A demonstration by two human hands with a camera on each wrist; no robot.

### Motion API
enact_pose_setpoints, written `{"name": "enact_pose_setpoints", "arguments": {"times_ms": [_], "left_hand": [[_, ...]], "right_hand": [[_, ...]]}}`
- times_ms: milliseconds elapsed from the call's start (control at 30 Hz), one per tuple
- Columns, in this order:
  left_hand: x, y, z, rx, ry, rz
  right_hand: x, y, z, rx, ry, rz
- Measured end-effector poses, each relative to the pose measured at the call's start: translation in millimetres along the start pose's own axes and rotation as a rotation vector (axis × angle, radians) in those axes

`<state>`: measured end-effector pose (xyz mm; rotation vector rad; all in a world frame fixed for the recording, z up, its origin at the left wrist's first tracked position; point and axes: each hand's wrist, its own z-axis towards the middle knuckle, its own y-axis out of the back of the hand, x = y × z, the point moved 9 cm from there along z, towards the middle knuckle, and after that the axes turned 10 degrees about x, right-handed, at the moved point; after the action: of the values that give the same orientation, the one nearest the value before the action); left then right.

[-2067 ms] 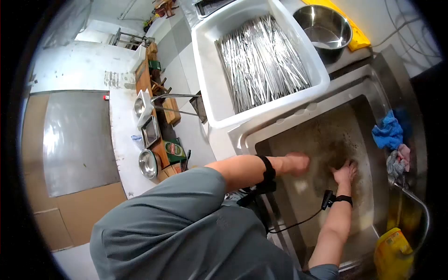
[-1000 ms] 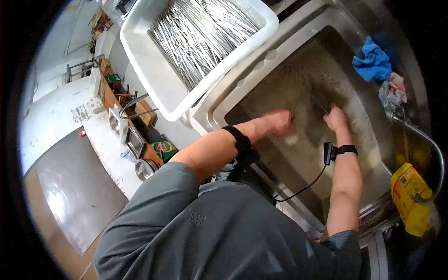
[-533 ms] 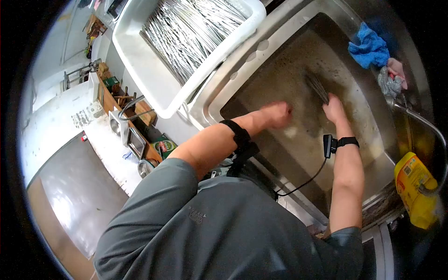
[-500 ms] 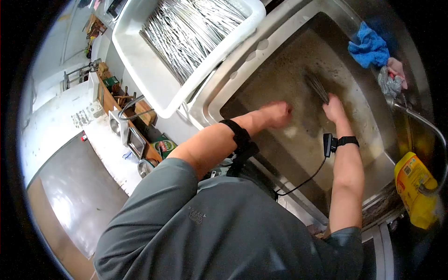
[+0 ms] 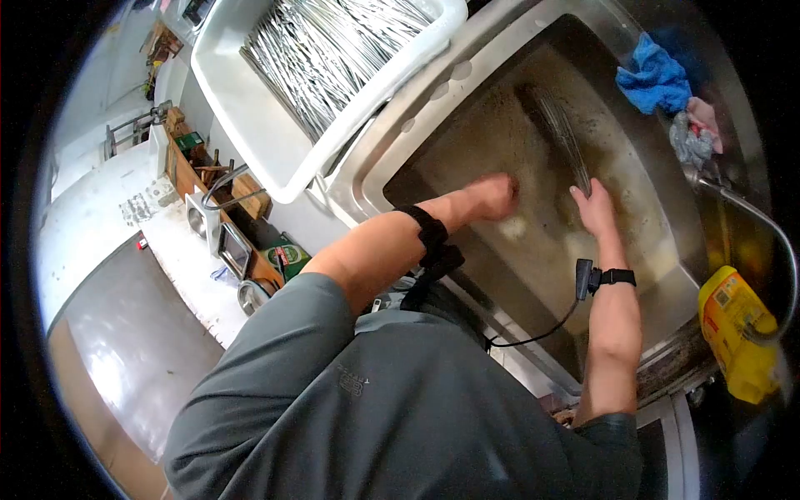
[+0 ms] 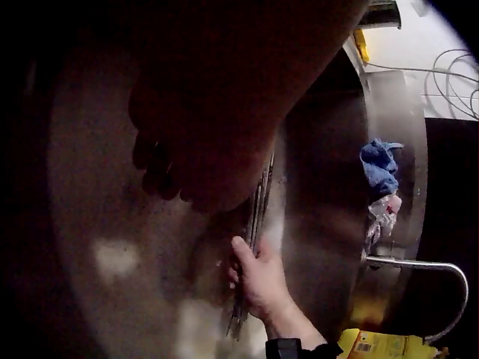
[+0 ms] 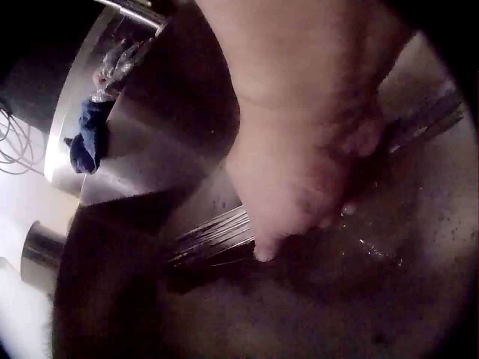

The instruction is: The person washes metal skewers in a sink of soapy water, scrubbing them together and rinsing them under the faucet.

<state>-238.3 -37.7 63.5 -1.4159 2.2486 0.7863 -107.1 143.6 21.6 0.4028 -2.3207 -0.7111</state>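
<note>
In the head view my right hand grips one end of a bundle of thin metal rods over the murky water in the sink. The right wrist view has the rods jutting from both sides of my right hand. My left hand is left of the bundle, its fingers curled, with nothing seen in it. Dark in the left wrist view, my left hand hides part of the rods. A white tub beside the sink holds many similar rods.
A blue cloth and a crumpled plastic bag lie on the sink's right ledge. Near them are a bent metal pipe and a yellow container. A cable hangs from my right wrist over the sink's near edge.
My right hand, earlier spread in the water without visible rods, now grips the bundle, which shows more fully above the water. My left hand has curled its fingers. The head view has turned.
</note>
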Motion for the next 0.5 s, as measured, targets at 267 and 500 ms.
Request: {"name": "enact_pose_setpoints", "arguments": {"times_ms": [267,500], "left_hand": [[-50.7,-29.0,53.8,-0.052,-0.359,0.128],[-39.7,-41.5,65.6,0.034,0.091,-0.835]], "right_hand": [[12.1,-24.9,-34.5,0.194,-0.144,0.977],[4.2,-43.9,-50.2,0.17,-0.177,1.323]]}}
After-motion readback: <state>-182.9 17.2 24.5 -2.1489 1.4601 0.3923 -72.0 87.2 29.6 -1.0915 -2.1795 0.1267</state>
